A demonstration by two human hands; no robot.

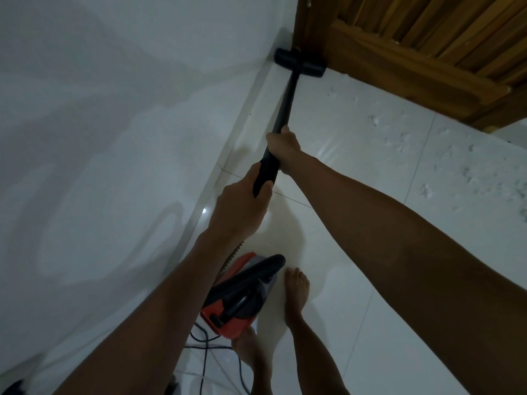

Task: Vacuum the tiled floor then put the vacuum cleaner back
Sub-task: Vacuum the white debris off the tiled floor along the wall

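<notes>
A black vacuum wand (286,101) runs from my hands up to its floor head (299,62), which rests on the white tiled floor (356,280) in the corner where the wall meets a wooden door. My right hand (282,146) grips the wand higher up. Lower on the handle end, my left hand (239,212) is closed around it. The red and black vacuum cleaner body (239,295) sits on the floor by my bare feet, with a ribbed hose (232,256) rising to the handle.
A white wall (99,138) fills the left, with a tiled skirting (228,155) along its base. The wooden door (427,38) stands at the top right. A dark power cord (205,346) trails on the floor behind the cleaner. My bare feet (296,292) stand beside the cleaner.
</notes>
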